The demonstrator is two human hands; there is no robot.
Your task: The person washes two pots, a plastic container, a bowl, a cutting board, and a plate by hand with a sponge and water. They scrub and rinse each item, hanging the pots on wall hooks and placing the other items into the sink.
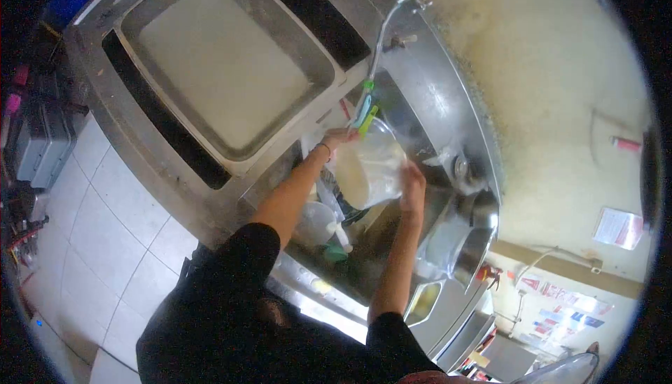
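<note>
A translucent whitish plastic container point(371, 167) is tilted over the sink point(434, 205), between my two hands. My left hand point(341, 137) is closed at its upper left rim, beside a lime-green strip point(368, 121) whose kind I cannot make out. On the opposite side, my right hand point(413, 184) grips the container's wall, with the fingers partly hidden. Just above the container hangs the end of a curved metal faucet point(379, 48), with green and light-blue pieces around its tip. Below it in the sink lie a clear plastic tub point(315, 223) and a white-handled utensil point(341, 235).
A large rectangular basin point(224, 69) of cloudy liquid is set into the metal counter on the left. Metal pots point(476, 223) and a plastic-wrapped item point(458, 167) line the sink's right side. The wall point(560, 104) rises behind them. Tiled floor point(126, 223) shows at lower left.
</note>
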